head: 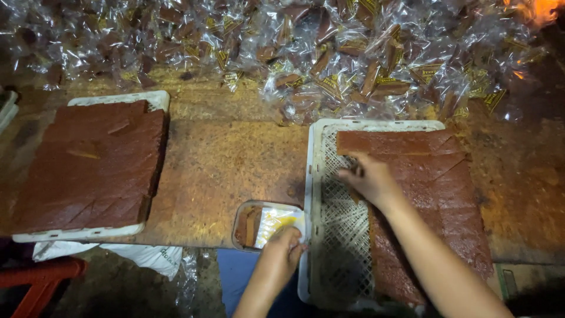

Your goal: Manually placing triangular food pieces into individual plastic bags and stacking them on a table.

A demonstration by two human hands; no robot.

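Observation:
My right hand (368, 178) rests fingers-down on the left edge of a reddish-brown cut slab (438, 194) lying on a white perforated tray (341, 229); whether it grips a piece I cannot tell. My left hand (285, 247) presses on a clear plastic wrapper with a yellow patch (276, 221), next to a small brown piece (248, 225) inside a small clear container at the board's front edge.
A second white tray (156, 99) at the left carries another brown slab (94, 162) cut into pieces. A heap of wrapped pieces in clear plastic (329, 53) fills the back. The worn wooden board (229, 159) lies between the trays. A red stool (41, 282) stands at lower left.

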